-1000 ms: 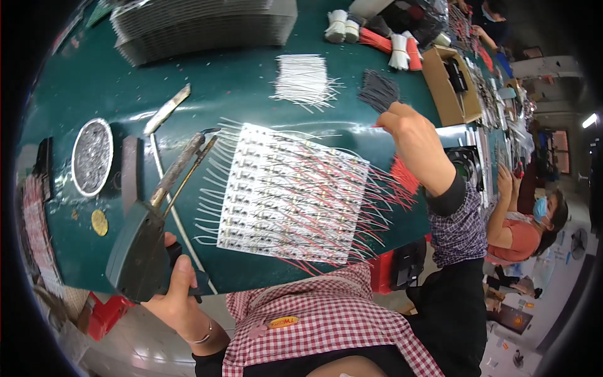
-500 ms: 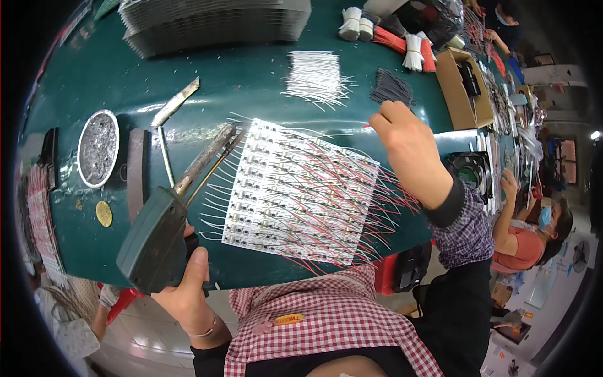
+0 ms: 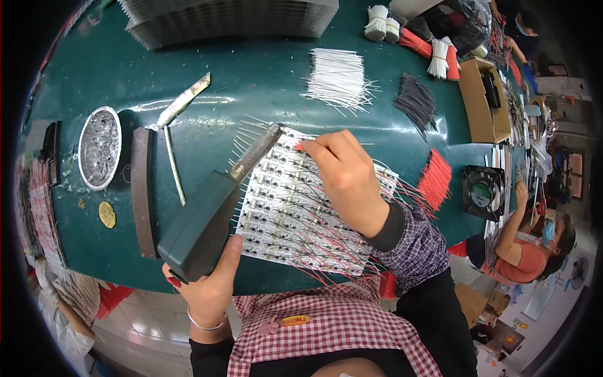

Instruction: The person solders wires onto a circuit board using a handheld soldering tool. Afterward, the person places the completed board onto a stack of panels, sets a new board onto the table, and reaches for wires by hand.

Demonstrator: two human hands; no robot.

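My left hand [image 3: 212, 286] is closed round the handle of a dark green soldering gun [image 3: 200, 226]. The gun's blackened metal tip lies over the upper left corner of a white panel of small circuit boards [image 3: 256, 217]. Many thin white, black and red wires stick out from the panel. Above its upper part, my right hand [image 3: 348, 179] pinches a red wire [image 3: 299, 147], its end pointing toward the gun's tip. The hand and sleeve hide part of the panel. Loose red wires [image 3: 435, 179] lie in a pile right of the panel.
Piles of white wires [image 3: 338, 78] and black wires [image 3: 414, 103] lie beyond the panel. At left are an oval dish [image 3: 100, 147] of grey metal, a dark curved bar [image 3: 143, 195] and a round yellow piece [image 3: 107, 214]. A cardboard box [image 3: 483, 100] and fan [image 3: 483, 193] stand right; co-workers sit nearby.
My right hand has moved left and down with the red wire, from near the black wires to the panel. The soldering gun has shifted right over the panel's corner. The red wire pile is now uncovered.
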